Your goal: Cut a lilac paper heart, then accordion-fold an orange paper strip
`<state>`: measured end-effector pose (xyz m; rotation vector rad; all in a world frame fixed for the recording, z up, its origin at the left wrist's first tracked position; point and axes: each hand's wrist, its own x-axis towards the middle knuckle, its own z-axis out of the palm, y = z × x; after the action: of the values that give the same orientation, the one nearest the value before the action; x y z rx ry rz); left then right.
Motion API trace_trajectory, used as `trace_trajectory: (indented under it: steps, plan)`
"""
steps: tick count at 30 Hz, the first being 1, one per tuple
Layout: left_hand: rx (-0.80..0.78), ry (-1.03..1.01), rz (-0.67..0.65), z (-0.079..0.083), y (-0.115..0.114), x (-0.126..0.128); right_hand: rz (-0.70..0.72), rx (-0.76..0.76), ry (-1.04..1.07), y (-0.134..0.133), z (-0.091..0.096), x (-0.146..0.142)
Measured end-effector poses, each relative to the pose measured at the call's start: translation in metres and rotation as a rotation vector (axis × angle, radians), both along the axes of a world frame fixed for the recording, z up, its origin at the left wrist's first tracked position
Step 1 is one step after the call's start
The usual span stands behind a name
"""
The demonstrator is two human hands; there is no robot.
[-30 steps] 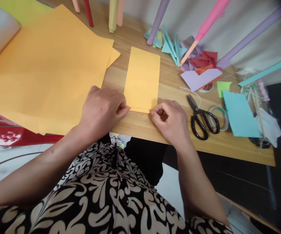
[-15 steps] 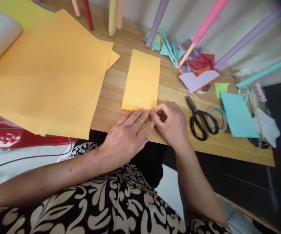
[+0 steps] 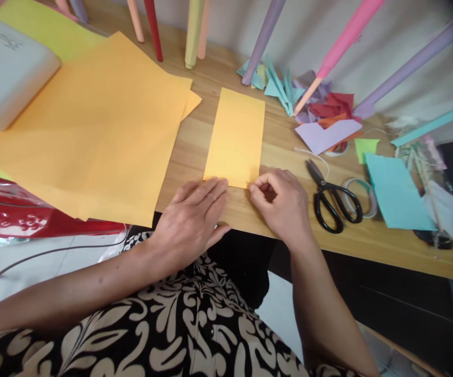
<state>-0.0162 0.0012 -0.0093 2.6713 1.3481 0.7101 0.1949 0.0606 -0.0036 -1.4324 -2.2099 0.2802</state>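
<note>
By the thumb and forefinger of the right hand (image 3: 283, 201), the near right corner of a rectangular yellow-orange paper sheet (image 3: 236, 139) is being pinched; by the flat, outstretched fingers of the left hand (image 3: 190, 222), its near edge is being pressed. Ideally, pressure is being spread evenly and the corner held square. The sheet is being supported by the brown wooden tabletop (image 3: 190, 152).

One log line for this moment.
left hand: flat, fingertips on yellow sheet's near edge; right hand: fingertips together at near-right corner; scissors: unheld, on table
</note>
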Motion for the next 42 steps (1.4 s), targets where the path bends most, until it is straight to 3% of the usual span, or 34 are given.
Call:
trace_trajectory:
  steps: [3,6,9,13,19,31,35,42]
  plan:
    - [0.0,-0.024,0.03,-0.001,-0.003,-0.009,-0.012,-0.003,0.006,-0.001,0.001,0.001]
    - [0.005,-0.033,0.04,-0.004,-0.004,-0.012,-0.011,0.093,-0.006,-0.005,0.003,-0.002]
    - [0.008,-0.036,0.037,-0.005,-0.004,-0.012,0.096,0.176,-0.09,-0.014,0.006,-0.013]
    - [0.003,-0.034,0.042,-0.004,-0.004,-0.011,0.223,0.092,-0.208,-0.029,0.006,-0.033]
    - [0.015,-0.016,0.036,-0.002,-0.003,-0.013,0.096,0.035,-0.299,-0.042,0.005,-0.029]
    - [0.045,-0.02,0.023,-0.003,-0.003,-0.013,-0.051,0.186,-0.255,-0.05,0.003,0.008]
    - [0.029,-0.049,0.02,-0.005,-0.003,-0.013,-0.003,0.198,-0.208,-0.05,0.006,0.001]
    - [0.03,-0.075,-0.017,-0.005,-0.004,-0.015,0.094,0.146,-0.207,-0.055,-0.006,-0.009]
